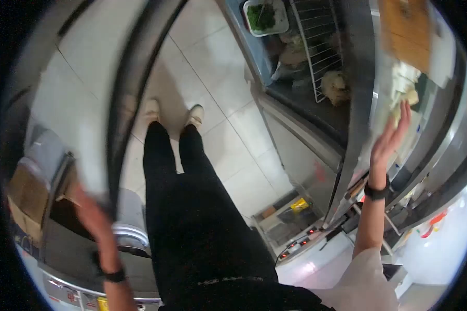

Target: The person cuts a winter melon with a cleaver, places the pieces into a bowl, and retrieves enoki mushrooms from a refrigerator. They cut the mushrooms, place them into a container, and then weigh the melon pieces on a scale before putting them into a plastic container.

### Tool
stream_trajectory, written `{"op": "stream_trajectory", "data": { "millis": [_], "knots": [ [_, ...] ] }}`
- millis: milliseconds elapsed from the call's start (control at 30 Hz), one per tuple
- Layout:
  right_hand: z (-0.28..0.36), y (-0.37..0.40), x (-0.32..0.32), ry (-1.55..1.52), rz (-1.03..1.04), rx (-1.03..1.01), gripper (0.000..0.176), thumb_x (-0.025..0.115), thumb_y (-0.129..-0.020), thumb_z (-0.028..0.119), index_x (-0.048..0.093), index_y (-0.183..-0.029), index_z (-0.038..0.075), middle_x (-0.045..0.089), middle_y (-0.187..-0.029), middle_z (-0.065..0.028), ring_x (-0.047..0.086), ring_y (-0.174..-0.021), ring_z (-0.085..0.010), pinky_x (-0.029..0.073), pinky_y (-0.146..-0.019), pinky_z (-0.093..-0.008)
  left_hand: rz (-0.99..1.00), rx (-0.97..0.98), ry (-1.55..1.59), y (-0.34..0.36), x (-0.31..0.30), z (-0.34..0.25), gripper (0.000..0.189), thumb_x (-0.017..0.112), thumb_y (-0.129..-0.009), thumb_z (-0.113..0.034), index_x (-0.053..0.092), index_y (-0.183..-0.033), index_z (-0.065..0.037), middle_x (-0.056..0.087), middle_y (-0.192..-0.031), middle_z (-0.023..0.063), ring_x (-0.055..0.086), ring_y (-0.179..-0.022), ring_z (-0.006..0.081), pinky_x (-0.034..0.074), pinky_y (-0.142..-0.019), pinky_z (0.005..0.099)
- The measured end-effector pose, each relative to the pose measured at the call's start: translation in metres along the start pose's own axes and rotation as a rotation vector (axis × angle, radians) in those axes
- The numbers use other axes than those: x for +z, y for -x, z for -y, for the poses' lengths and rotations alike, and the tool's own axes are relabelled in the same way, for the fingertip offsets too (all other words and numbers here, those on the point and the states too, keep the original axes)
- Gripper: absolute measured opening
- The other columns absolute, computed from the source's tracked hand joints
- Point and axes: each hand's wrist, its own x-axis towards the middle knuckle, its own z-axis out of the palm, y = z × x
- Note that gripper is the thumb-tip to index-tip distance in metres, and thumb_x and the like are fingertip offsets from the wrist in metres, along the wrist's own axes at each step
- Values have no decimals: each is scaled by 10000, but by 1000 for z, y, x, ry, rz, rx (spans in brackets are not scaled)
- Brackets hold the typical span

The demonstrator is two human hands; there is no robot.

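- Black trousers (192, 217) fill bottom centre; your shoes (174, 111) stand on pale floor tiles (218, 67).
- Left door (88, 103), upper left: its dark edge runs lengthwise up the frame.
- Right door (360, 103), steel, right of centre; shelves (316, 46) lie between the doors.
- Right hand (392, 137): fingers splayed, flat at that door, nearer than the other.
- Left hand (91, 212): at Left door's edge, blurred; cannot tell its grip.

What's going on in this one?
A person in black trousers stands on a tiled floor at an open steel fridge. The left hand is at the dark edge of a door swung wide; its grip is too blurred to judge. The right hand is raised and open, fingers spread, by the fridge's steel front. Inside are a tray of greens, bagged food and a wire shelf.
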Motion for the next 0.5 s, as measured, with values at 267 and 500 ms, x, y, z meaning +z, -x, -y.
{"op": "stream_trajectory", "data": {
  "millis": [267, 500],
  "knots": [
    [-48, 56, -16, 392, -46, -138, 399, 317, -989, 208, 423, -1262, -63, 403, -1356, -218, 392, -1249, -358, 293, -1043, -433, -318, -24, -318, -149, -66, 56, 355, 406, -941, -199, 496, -1231, -16, 500, -1242, 174, 460, -1165, 288, 342, -996, 398],
    [-84, 95, -82, 467, -106, 40, 480, 374, -960, 268, 295, -1365, 22, 317, -1393, -243, 364, -1264, -365, 316, -1037, -459, -283, -86, -343, -199, -22, 53, 353, 410, -937, -209, 501, -1221, -19, 506, -1225, 169, 465, -1151, 284, 344, -989, 400]
  ]
}}
